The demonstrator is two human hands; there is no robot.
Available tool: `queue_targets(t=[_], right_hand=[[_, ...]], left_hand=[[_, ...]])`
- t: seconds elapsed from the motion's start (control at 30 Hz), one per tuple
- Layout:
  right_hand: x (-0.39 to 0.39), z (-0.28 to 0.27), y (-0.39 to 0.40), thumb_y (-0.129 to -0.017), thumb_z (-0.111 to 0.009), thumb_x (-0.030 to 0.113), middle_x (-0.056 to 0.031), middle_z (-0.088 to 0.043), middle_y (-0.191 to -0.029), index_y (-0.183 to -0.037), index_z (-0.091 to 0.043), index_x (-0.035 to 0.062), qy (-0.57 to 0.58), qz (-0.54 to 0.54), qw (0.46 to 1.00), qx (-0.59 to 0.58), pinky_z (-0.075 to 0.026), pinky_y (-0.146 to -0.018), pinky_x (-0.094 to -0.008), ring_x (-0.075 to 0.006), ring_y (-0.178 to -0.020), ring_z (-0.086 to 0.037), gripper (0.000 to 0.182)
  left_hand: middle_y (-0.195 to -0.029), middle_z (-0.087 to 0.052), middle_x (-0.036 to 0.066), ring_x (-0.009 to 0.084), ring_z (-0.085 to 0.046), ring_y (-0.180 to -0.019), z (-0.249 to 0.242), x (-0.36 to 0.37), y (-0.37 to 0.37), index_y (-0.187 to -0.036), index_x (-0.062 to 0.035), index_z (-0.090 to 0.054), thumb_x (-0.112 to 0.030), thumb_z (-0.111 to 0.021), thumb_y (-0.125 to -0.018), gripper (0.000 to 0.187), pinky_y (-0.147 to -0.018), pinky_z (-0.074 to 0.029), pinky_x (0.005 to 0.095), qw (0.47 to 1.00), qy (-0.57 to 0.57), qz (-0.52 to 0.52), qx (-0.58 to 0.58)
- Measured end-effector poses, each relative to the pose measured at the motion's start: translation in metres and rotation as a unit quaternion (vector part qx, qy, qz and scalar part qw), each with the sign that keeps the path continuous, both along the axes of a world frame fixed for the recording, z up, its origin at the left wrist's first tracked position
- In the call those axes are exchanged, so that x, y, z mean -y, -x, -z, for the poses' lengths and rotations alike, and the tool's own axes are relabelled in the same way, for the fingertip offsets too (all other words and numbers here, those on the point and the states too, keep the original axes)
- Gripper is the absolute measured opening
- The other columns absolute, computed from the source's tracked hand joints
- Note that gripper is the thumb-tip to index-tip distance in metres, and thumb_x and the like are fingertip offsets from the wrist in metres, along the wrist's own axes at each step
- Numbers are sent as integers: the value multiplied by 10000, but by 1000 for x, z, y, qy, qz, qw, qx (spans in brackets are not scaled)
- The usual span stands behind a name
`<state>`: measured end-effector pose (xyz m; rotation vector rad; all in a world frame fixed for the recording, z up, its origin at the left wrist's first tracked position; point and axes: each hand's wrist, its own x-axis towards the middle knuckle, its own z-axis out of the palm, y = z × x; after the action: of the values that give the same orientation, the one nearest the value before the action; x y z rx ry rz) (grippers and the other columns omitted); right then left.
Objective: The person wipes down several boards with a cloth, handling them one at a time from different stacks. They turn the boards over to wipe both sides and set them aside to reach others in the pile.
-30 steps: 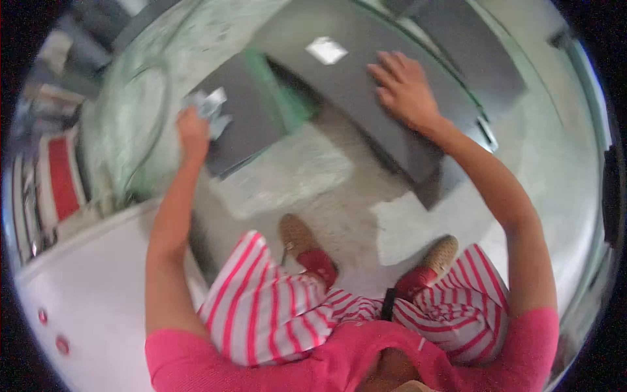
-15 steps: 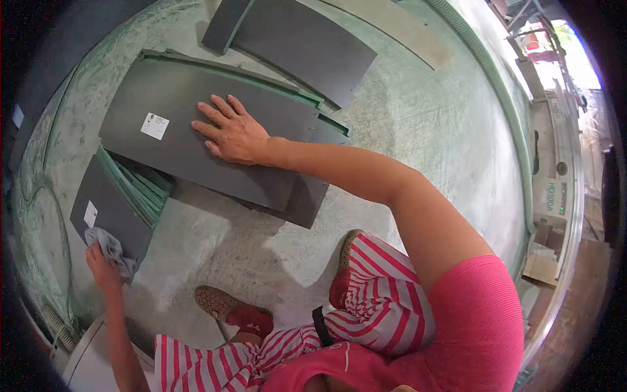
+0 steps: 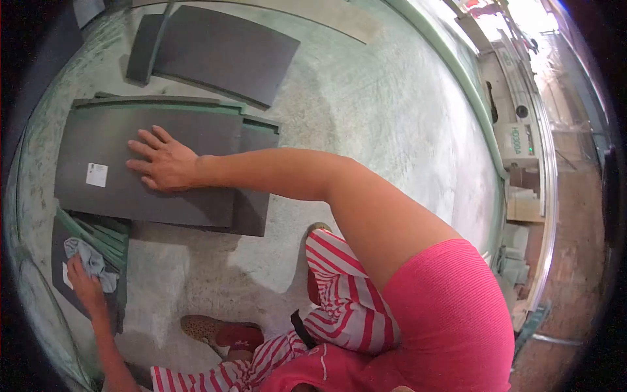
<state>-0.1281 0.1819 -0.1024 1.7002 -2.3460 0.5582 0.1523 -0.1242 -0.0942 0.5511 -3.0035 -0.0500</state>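
Observation:
My right hand [image 3: 166, 163] lies flat, fingers spread, on the top dark grey panel [image 3: 98, 130] of a larger stack with green-tinted edges. A white label [image 3: 97, 174] is stuck on that panel, left of my fingertips. At the lower left, my left hand [image 3: 85, 284] is closed on a crumpled grey cloth [image 3: 91, 258]. The cloth rests on a smaller stack of dark panels [image 3: 110, 310], close to their fanned green edges [image 3: 98, 236]. My left fingers partly cover a second white label there.
More dark panels [image 3: 222, 55] lie on the concrete floor [image 3: 339, 85] beyond the larger stack, with a pale board [image 3: 320, 16] behind them. A corrugated hose [image 3: 467, 85] and a machine marked HD300A [image 3: 516, 140] run along the right. My shoe [image 3: 209, 328] is near the stacks.
My left hand has moved the cloth across the smaller stack, from its near edge up toward the fanned green edges. My right hand stays flat on the larger stack. The view has shifted right.

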Motion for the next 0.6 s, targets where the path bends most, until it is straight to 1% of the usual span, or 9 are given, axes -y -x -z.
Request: queue_targets(t=[0.13, 0.27, 0.33, 0.37, 0.4, 0.43, 0.47, 0.53, 0.6], right_hand=[[0, 5, -3, -902, -480, 379, -164, -363, -1417, -1289, -524, 169, 15, 1, 1000, -16, -191, -1104, -549, -378, -1336, -291, 443], [3, 10, -2, -900, -477, 382, -147, -386, -1409, -1291, -520, 181, 8, -3, 1000, -17, -208, -1099, -537, -367, -1329, -310, 443], [1, 12, -2, -895, -484, 376, -131, -396, -1408, -1295, -515, 190, 9, -5, 1000, -26, -220, -1095, -527, -351, -1325, -323, 442], [3, 16, -2, -891, -490, 371, -121, -399, -1408, -1297, -512, 195, 12, -5, 999, -38, -226, -1093, -522, -341, -1323, -328, 443], [3, 12, -4, -895, -492, 362, -116, -398, -1409, -1301, -505, 193, 1, -3, 999, -35, -231, -1092, -515, -331, -1324, -328, 440], [0, 7, -2, -900, -493, 353, -112, -398, -1410, -1306, -498, 190, -19, 5, 999, -35, -237, -1091, -508, -321, -1325, -329, 438], [1, 3, -2, -911, -481, 361, -125, -395, -1408, -1313, -485, 181, -27, -3, 999, -32, -235, -1089, -519, -335, -1321, -330, 440], [9, 0, -3, -923, -469, 369, -139, -392, -1405, -1320, -472, 171, -23, -19, 999, -26, -232, -1088, -531, -350, -1317, -330, 444], [11, -1, -2, -923, -476, 398, -144, -385, -1410, -1321, -472, 170, -37, -7, 999, -39, -231, -1091, -527, -335, -1318, -335, 460]], left_hand=[[-1361, -403, 178, 361, -395, -1255, 42, 88, -45, -1341, -42, -403, 64, -564, -771, 601, -1016, -344, 429, 997, 77, -3, -32], [-1349, -454, 191, 350, -427, -1246, 67, 171, -84, -1365, -25, -403, -85, -569, -860, 534, -1037, -345, 429, 980, 144, -126, 49], [-1360, -459, 192, 339, -416, -1269, 104, 220, -113, -1375, -17, -399, -174, -568, -896, 531, -1061, -331, 421, 986, 144, -85, 21], [-1385, -434, 195, 339, -385, -1299, 51, 133, -67, -1384, -19, -388, -191, -580, -892, 556, -1085, -297, 419, 964, 148, -177, 134], [-1386, -433, 194, 351, -364, -1311, 59, 128, -69, -1391, -17, -379, -197, -590, -881, 580, -1098, -265, 421, 986, 120, -114, 34], [-1372, -438, 207, 367, -357, -1306, 30, 78, -25, -1383, -10, -386, -189, -604, -860, 595, -1104, -246, 426, 972, 75, -190, 114], [-1356, -440, 232, 379, -383, -1283, 48, 86, -33, -1354, -20, -418, -181, -621, -828, 586, -1066, -296, 432, 987, 106, -106, 55], [-1321, -471, 230, 390, -446, -1214, -14, 17, 13, -1309, -22, -453, -163, -623, -794, 560, -1003, -350, 447, 989, -25, -140, 47], [-1223, -539, 200, 356, -521, -1114, -24, 6, 42, -1280, -25, -473, -152, -598, -800, 512, -929, -403, 443, 979, -131, -153, 16]])
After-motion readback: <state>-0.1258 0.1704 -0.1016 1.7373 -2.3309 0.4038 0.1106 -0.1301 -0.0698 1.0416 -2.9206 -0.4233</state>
